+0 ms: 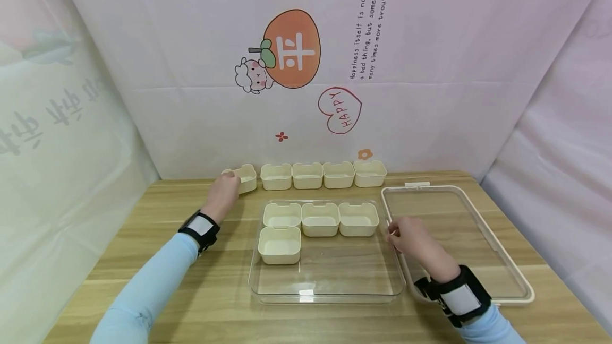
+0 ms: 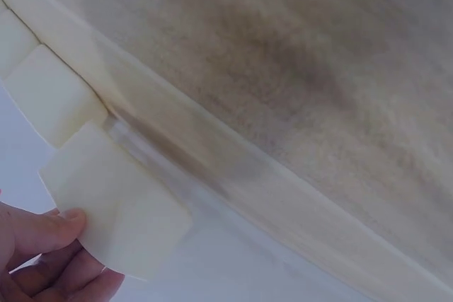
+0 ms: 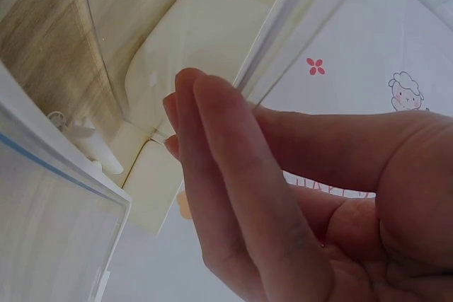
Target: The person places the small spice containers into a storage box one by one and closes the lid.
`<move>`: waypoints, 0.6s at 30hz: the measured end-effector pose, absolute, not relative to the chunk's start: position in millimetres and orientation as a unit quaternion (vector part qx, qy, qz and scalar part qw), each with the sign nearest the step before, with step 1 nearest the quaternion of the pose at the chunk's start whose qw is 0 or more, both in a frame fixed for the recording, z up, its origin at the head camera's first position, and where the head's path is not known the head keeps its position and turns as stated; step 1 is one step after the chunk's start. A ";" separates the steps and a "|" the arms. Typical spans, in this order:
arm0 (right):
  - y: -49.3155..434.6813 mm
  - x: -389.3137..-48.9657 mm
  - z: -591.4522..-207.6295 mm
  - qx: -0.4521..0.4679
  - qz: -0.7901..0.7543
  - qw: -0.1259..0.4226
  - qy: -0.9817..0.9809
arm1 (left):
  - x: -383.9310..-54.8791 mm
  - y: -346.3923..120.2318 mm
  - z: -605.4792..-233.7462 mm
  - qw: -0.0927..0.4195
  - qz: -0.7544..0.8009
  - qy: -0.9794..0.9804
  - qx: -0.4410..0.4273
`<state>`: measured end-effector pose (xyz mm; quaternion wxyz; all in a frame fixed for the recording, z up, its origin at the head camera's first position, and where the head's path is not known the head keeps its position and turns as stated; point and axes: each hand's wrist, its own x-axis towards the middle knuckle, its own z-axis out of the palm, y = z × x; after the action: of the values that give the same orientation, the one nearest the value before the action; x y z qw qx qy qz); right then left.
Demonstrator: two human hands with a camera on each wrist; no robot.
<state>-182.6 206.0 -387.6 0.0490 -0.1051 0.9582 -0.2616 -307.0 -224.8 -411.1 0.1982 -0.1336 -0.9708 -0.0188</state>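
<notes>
My left hand [image 1: 222, 195] pinches the side of a small cream box [image 1: 246, 178] at the left end of the back row. In the left wrist view the thumb [image 2: 60, 230] lies on that box's wall [image 2: 117, 203], which is tilted beside a neighbouring box [image 2: 56, 93]. My right hand [image 1: 415, 240] is at the right rim of a transparent tray [image 1: 344, 283]; in the right wrist view its fingers [image 3: 226, 125] and thumb pinch the tray's edge. Inside the tray, three cream boxes [image 1: 320, 220] fill the far row and one more box [image 1: 279, 247] sits in front at left.
Along the wall cloth [image 1: 210, 121] stands a row of several cream boxes [image 1: 307, 177]. A transparent lid with a white frame [image 1: 502, 251] lies right of the tray, under my right forearm. Everything rests on a wooden table [image 1: 191, 291]. Printed cloth also hangs at both sides.
</notes>
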 end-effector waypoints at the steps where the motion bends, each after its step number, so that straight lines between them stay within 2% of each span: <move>1: 206.0 -182.4 -387.5 -0.104 -0.262 0.049 0.958 | -305.7 -225.0 -410.8 0.200 -0.021 -0.970 -0.135; 18: 205.9 -182.1 -388.2 -0.104 -0.265 0.053 0.957 | -285.4 -221.6 -398.1 0.260 -0.008 -0.952 -0.160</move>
<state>-182.1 205.9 -388.2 0.0531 -0.1038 0.9571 -0.2652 -285.4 -221.6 -398.1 0.2602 -0.1597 -0.9522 -0.0085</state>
